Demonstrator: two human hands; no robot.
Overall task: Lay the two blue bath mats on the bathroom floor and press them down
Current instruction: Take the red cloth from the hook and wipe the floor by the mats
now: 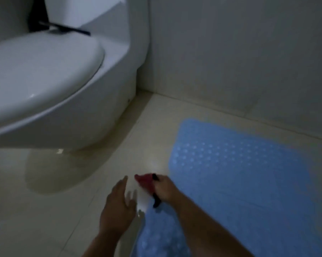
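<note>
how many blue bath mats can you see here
2. One blue mat lies flat on the floor by the wall. A second blue mat shows at the bottom edge, partly hidden beneath the right arm.

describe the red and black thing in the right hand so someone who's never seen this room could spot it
Start at the white toilet on the left and drop to the pale tiled floor in front of it. Beside the near corner of the blue bath mat, the right hand grips a small red object with a black handle. It is the only red item in view; blur hides what it is.
</note>
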